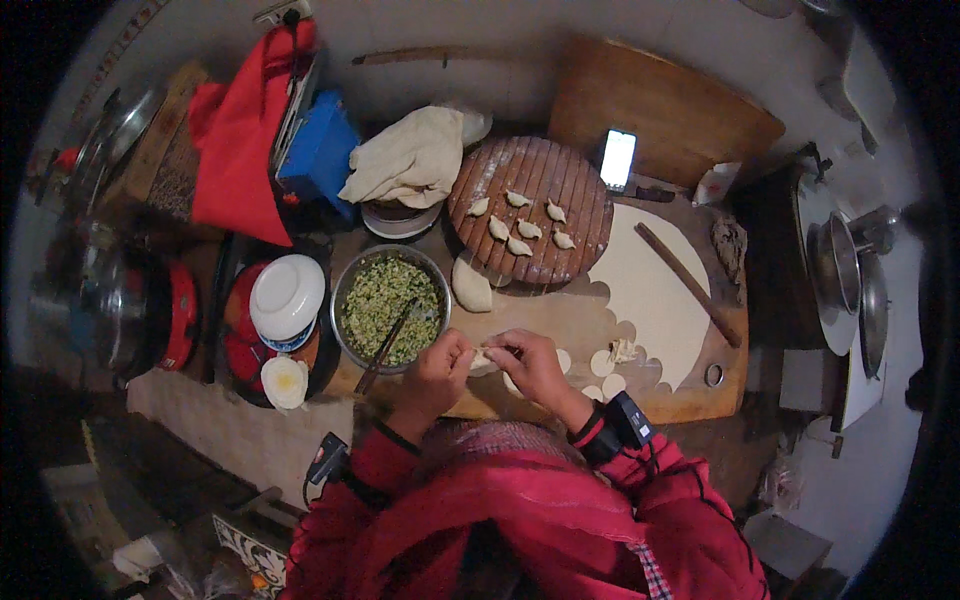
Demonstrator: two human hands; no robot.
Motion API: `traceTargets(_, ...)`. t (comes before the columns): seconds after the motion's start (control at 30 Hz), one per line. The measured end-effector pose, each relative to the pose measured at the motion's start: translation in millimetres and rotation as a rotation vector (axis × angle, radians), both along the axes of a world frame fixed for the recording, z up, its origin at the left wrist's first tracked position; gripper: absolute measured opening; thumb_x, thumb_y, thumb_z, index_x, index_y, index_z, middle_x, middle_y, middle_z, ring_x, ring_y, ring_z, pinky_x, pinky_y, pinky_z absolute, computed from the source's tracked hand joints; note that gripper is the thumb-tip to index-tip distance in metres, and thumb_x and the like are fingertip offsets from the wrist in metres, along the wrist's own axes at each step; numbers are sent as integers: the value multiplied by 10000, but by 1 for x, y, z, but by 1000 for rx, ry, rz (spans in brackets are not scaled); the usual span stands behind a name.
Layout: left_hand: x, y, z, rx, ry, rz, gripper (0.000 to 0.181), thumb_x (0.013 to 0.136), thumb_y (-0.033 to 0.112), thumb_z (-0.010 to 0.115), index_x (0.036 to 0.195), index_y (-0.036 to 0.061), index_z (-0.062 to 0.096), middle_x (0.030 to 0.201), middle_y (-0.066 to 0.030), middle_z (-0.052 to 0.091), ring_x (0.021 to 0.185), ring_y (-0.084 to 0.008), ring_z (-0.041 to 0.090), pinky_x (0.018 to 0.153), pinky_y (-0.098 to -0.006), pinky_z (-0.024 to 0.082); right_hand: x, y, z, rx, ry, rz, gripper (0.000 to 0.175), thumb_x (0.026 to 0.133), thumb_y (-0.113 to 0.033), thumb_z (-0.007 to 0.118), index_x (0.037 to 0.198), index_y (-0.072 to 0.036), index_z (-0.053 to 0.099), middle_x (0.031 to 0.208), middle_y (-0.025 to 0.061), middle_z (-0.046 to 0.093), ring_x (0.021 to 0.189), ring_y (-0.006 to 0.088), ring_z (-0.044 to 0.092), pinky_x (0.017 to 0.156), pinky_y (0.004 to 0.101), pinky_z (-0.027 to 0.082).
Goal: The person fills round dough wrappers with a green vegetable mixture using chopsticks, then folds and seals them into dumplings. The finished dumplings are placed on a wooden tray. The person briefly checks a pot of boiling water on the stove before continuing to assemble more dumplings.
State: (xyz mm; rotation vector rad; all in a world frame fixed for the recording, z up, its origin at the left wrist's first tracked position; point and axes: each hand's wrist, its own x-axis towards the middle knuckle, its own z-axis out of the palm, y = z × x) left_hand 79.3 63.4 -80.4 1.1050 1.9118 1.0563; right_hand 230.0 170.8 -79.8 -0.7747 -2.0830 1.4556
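Between the fingertips of my left hand [444, 367] and my right hand [531, 363] is a small dough dumpling [481, 359], pinched at both ends. To the left of my hands stands a metal bowl [337, 330] of chopped green and pale filling [386, 304], with chopsticks [386, 347] resting in it. Round dough wrappers [602, 364] lie on the wooden board right of my right hand, some partly hidden by it. Beyond, several shaped dumplings [529, 229] sit on a round slatted tray [480, 176] dusted with flour.
At right a rolled dough sheet [652, 285] with scalloped cut edges carries a rolling pin [688, 285]. A metal ring cutter [714, 374] lies near the board's corner. A dough lump [471, 285] sits below the tray. A lit phone [618, 159] leans behind; upturned white bowls [287, 296] stand left.
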Motion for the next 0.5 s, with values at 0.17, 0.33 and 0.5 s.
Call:
traceTargets(0.17, 19, 13, -22, 139, 98, 65, 166, 869, 149, 568, 994, 40, 570, 947, -117, 628, 823, -279, 630, 713, -366, 501, 16, 46, -33, 162, -210, -178, 167, 849, -164, 673, 888, -2, 672, 730, 108, 642, 645, 202, 594, 619, 308, 475)
traceTargets(0.33, 4, -20, -45, 154, 45, -18, 234, 862, 50, 549, 1091, 6, 563, 1157, -116, 572, 953, -213, 610, 835, -322, 492, 18, 129, -87, 136, -121, -421, 187, 886, -194, 632, 896, -8, 646, 719, 75, 626, 659, 148, 584, 614, 299, 471)
traceTargets(0.5, -20, -98, -42, 66, -176, 64, 199, 899, 64, 529, 1084, 5, 569, 1070, -101, 620, 963, -182, 610, 854, -308, 488, 26, 151, -119, -476, 5, -485, 382, 874, -118, 615, 1234, -16, 541, 943, 107, 645, 816, 186, 627, 712, 289, 506)
